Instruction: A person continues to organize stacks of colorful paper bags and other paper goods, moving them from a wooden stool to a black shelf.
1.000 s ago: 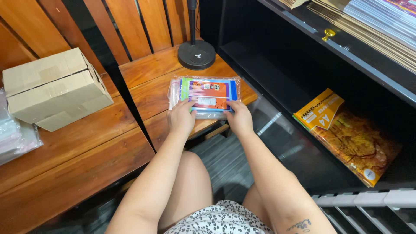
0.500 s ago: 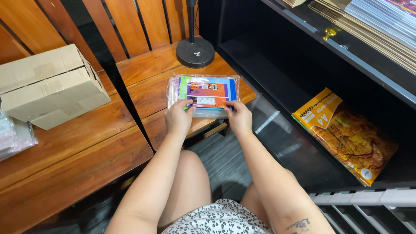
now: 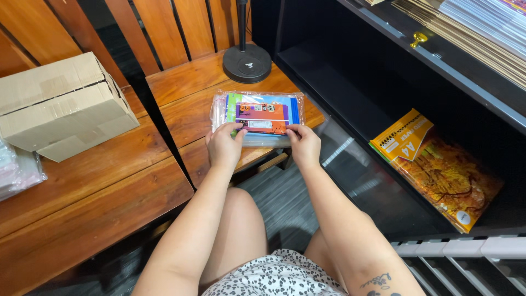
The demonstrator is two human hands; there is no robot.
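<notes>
— What takes up most of the view?

— The two wooden surfaces. A broad reddish-brown tabletop (image 3: 82, 203) fills the left side, and a smaller slatted tabletop (image 3: 186, 104) sits just beyond the person's knees, in front of upright wooden slats. To the right stands a black shelf unit (image 3: 350, 71), deep and dark inside.

— And on those?

— A closed cardboard box (image 3: 60, 107) rests on the broad tabletop, well apart from the hands. At the far left edge there is a clear plastic bag (image 3: 16, 170), only partly in view. On the floor of the shelf unit leans a yellow-and-orange pack of paper (image 3: 438, 170), well to the right of the hands. A round black stand base (image 3: 246, 63) sits at the back of the smaller tabletop, its pole rising out of view.

— Where is the thing being handled?

— A flat clear-wrapped packet (image 3: 260, 118) — colourful card inside, orange, blue, green and purple — lies on the smaller tabletop, near its front edge, just in front of the stand base.

— And the hands?

— Both are on the packet's near edge. The left hand (image 3: 223, 145) has its fingers curled over the packet's left front corner; the right hand (image 3: 304, 145) does the same at the right front (thumb and fingertips pinching the edge). So each grip is narrow, closed on the packet, which lies flat on the wood between them.
</notes>
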